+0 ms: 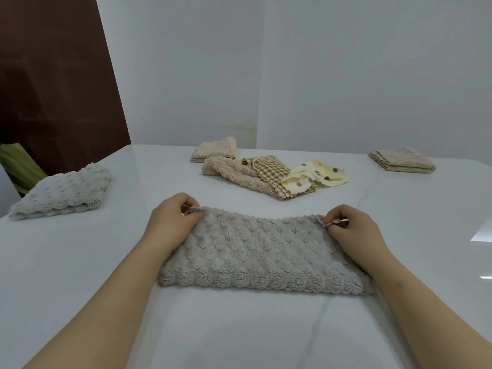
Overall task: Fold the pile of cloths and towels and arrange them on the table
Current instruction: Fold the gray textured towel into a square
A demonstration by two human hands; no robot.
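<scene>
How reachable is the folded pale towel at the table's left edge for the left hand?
Likely yes, once freed: the left hand pinches a far corner of the grey towel now, but only bare table lies between it and the folded pale towel.

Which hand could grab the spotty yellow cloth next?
Probably the right hand: the spotty yellow cloth lies beyond it, the left hand is farther away. Both pinch far corners of the grey towel.

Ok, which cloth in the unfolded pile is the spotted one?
The pale yellow cloth at the pile's right end, with dark dots and a scalloped edge; beside it lie a green checked cloth and a plain beige towel.
</scene>
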